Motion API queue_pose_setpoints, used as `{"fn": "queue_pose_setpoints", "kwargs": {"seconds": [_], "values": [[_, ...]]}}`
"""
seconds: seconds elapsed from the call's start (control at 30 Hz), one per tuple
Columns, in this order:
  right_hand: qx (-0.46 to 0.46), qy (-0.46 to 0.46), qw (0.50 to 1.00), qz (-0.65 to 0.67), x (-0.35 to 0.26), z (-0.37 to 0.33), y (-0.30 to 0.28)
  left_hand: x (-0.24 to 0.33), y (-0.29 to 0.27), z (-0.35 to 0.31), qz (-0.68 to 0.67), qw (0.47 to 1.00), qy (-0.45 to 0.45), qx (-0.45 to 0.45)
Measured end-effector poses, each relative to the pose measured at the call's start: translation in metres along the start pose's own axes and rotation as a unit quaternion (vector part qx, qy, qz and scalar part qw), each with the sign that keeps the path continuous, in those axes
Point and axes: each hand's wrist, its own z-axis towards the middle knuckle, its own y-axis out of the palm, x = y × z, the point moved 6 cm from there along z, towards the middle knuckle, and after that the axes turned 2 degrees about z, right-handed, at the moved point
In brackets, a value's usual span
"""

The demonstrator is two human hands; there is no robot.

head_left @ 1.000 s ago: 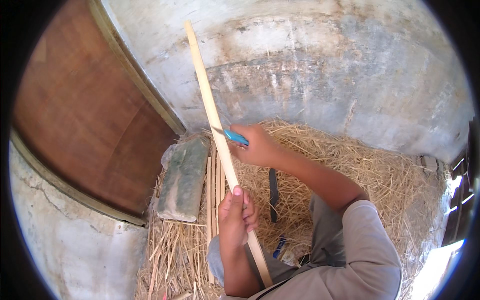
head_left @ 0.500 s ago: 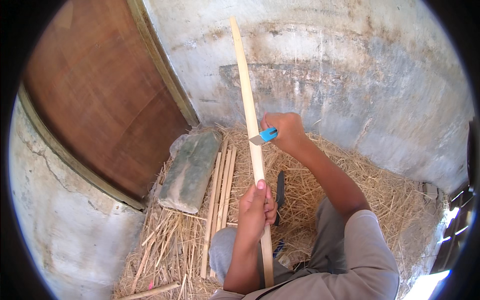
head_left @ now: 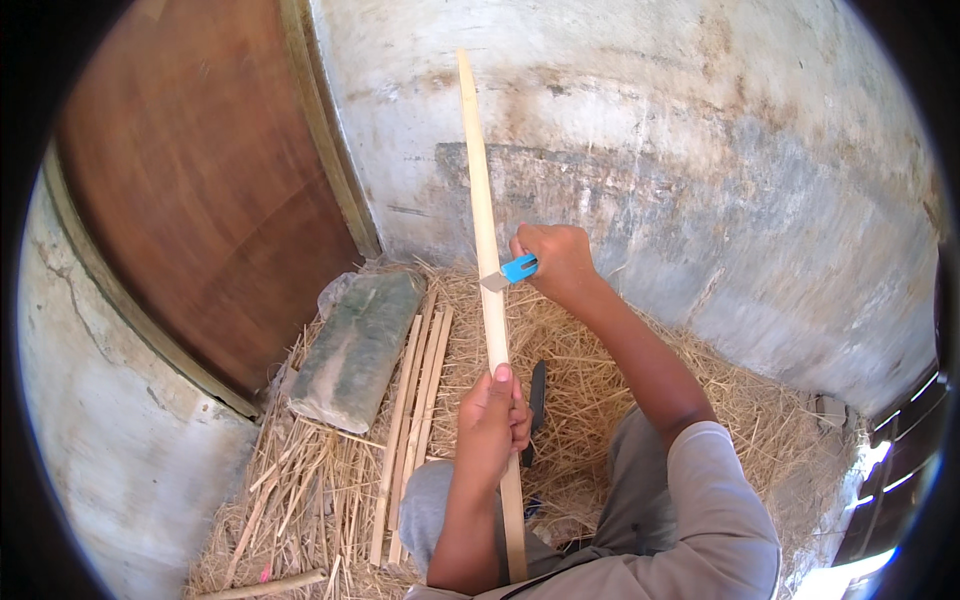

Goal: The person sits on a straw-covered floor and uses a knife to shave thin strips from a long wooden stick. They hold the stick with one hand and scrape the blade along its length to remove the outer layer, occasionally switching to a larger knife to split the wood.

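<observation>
A long pale wooden strip (head_left: 479, 190) stands out in front of me, narrowing at its far end and running back to my lap. My left hand (head_left: 492, 420) is wrapped round its lower half, thumb on top. In my right hand (head_left: 556, 262) is a blue-handled utility knife (head_left: 518, 269), its wide blade lying across the strip a little above my left hand. The blade touches or nearly touches the wood. Most of the knife's handle is hidden inside my fist.
Several thin wooden strips (head_left: 412, 420) lie on the straw (head_left: 740, 400) at left, beside a greyish-green stone block (head_left: 358, 350). A dark, narrow tool (head_left: 537, 405) lies beyond my knees. A stained wall (head_left: 650, 150) rises ahead, with a brown door panel (head_left: 200, 190) to the left.
The view has shifted slightly, so everything sits a bit lower and farther left. Both hands keep their grips, and the blade rests at about the same stretch of the strip.
</observation>
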Motion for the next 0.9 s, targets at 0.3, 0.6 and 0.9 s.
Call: {"fn": "queue_pose_setpoints", "kwargs": {"seconds": [0.3,0.6,0.9], "values": [[0.016,0.033,0.999,-0.03,0.007,0.005,0.012,0.003,-0.001,-0.002,-0.002,1.0,-0.009,0.017],[0.023,0.352,0.933,-0.068,0.12,0.036,0.002,-0.019,0.018,-0.007,0.048,0.995,-0.084,0.031],[0.037,0.372,0.926,-0.038,0.169,0.046,-0.055,-0.029,0.039,0.0,0.01,0.992,-0.086,-0.095]]}}
